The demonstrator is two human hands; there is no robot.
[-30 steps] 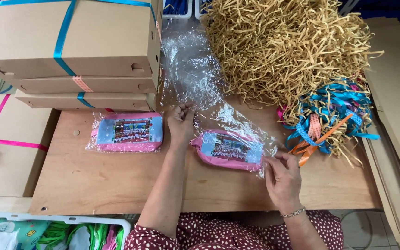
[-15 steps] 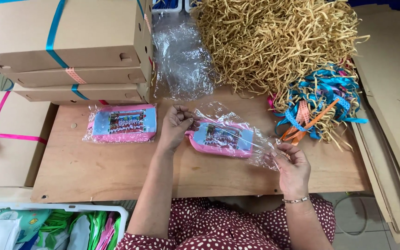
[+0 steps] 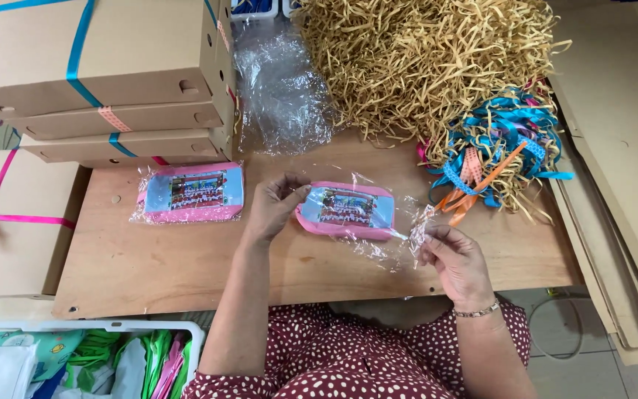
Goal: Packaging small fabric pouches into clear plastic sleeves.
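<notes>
On the wooden table (image 3: pixel 186 258), right in the middle, lies a pink pouch (image 3: pixel 346 210) inside a clear plastic bag (image 3: pixel 393 236). Its left hand (image 3: pixel 273 209) pinches the bag's left end with closed fingers. Its right hand (image 3: pixel 455 255) pinches the bag's loose right end, fingers closed on the crinkly plastic.

To the left of that pouch lies a second pink pouch (image 3: pixel 192 193), also wrapped in clear plastic, so two pouches show in all. Behind the second one stands a stack of brown cardboard boxes (image 3: pixel 112 74); I count three, tied with blue ribbon. Further left sits one more brown box (image 3: pixel 16 222) with a pink ribbon and bow.

Behind the middle pouch lies a heap of clear plastic bags (image 3: pixel 282 89). Next to it, to the right, is a big pile of tan paper shreds (image 3: pixel 422 66). A bunch of blue and orange ribbons (image 3: pixel 500 151) lies just right of the pouch, near the right hand.

Below the table's left edge is a white bin (image 3: pixel 142 329) holding green and pink bags. Flat cardboard sheets (image 3: pixel 614 148) lean at the far right.
</notes>
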